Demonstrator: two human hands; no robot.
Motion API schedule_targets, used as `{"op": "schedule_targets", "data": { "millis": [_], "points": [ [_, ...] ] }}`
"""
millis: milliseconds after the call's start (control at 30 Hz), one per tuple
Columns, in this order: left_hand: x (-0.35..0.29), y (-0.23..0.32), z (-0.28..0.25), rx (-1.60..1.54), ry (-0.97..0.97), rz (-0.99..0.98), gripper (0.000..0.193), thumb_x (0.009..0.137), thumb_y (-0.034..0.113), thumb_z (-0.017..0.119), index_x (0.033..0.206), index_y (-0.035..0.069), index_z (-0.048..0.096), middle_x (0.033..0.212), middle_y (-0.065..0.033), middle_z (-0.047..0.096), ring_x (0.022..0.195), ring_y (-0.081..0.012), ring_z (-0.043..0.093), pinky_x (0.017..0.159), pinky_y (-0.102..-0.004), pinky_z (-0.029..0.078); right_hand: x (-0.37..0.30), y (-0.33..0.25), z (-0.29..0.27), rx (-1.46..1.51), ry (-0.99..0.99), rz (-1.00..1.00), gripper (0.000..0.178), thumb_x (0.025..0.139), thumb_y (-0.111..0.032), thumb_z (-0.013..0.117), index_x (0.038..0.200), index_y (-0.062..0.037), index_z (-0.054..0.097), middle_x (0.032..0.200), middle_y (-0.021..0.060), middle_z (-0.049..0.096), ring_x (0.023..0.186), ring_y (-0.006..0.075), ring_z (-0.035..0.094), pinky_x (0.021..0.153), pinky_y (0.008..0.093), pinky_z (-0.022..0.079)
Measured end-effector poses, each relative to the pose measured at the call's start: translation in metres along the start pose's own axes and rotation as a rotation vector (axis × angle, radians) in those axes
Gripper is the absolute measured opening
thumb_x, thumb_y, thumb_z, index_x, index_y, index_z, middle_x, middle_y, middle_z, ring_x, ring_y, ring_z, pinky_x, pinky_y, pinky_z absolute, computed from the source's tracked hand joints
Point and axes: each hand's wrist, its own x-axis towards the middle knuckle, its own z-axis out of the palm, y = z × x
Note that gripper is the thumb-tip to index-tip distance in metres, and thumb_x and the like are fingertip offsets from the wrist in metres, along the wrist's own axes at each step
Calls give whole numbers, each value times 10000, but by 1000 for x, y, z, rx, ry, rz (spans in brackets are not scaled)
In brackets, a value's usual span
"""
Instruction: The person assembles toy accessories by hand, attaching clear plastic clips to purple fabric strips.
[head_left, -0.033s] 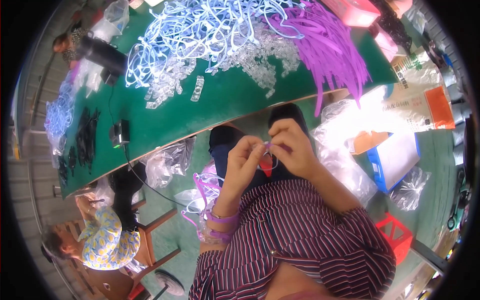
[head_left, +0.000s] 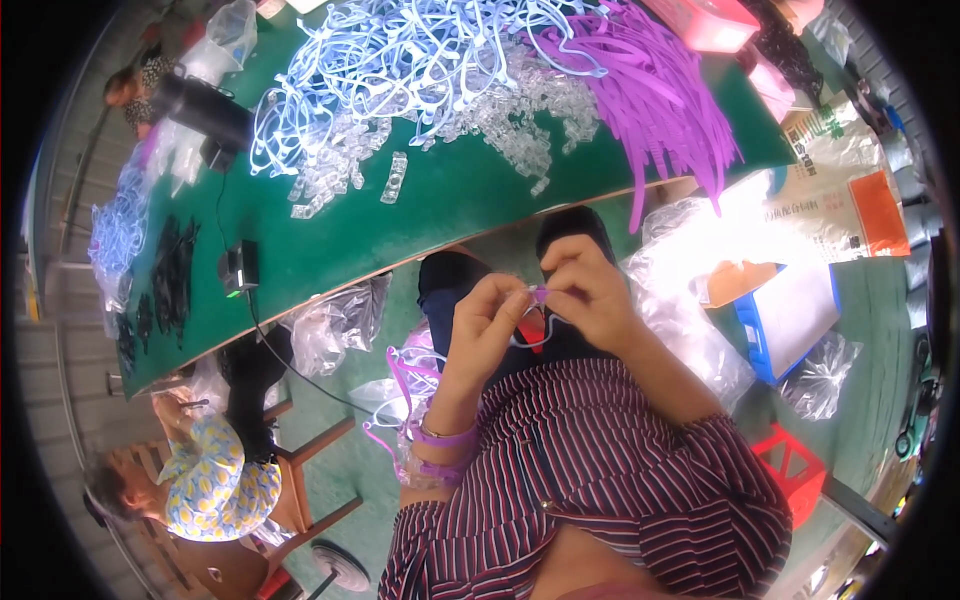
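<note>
Both hands meet above my lap, in front of the table edge. My left hand (head_left: 488,322) pinches a small pale piece between thumb and forefinger; the fingers cover most of it. From that pinch a thin light-blue loop (head_left: 522,346) hangs down, like those heaped on the table. Against it, my right hand (head_left: 592,300) pinches a purple strap (head_left: 541,295), of which only a short end shows between the fingertips. Whether the strap is joined to the light-blue piece I cannot tell. Purple-and-blue strapped pieces (head_left: 405,385) hang beside my left forearm.
On the green table (head_left: 330,255) lie light-blue frames (head_left: 400,60), clear plastic clips (head_left: 510,125) and purple straps (head_left: 665,95). A black adapter (head_left: 238,268) trails a cable. Right of me are clear bags, a blue-edged tray (head_left: 790,320) and a red stool (head_left: 792,475). A seated co-worker (head_left: 215,475) is at left.
The right fingers have shifted slightly on the purple strap, and less of it shows along them. The hands otherwise keep their place.
</note>
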Motion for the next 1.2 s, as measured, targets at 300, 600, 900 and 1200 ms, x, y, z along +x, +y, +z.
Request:
{"op": "schedule_targets", "data": {
  "millis": [300,600,900,1200],
  "points": [
    [0,6,-7,123,-31,51,99,877,88,495,947,29,533,782,-16,533,679,-72,497,600,-196,402,0,7,-2,522,-115,275,49,798,-54,597,812,-26,560,993,59,468,723,104,488,634,216,400],
    [2,-10,-14,-403,-90,-122,135,822,144,549,836,43,460,729,-65,542,645,-133,527,595,-244,421,-4,6,7,248,-213,191,151,799,-16,599,937,19,547,882,82,516,766,140,582,672,236,474],
    [4,-16,-18,-528,-180,-61,103,803,96,540,754,21,489,765,-117,585,677,-160,570,636,-264,460,-6,6,12,723,-219,289,153,860,-76,540,965,32,513,887,88,459,773,152,539,686,256,453],
    [1,-10,-12,-383,-107,-110,121,834,124,559,827,8,524,803,-86,594,696,-126,565,649,-237,452,-4,8,9,689,-184,212,131,858,-31,531,974,29,517,918,78,468,769,155,583,679,254,481]
  ]
}}
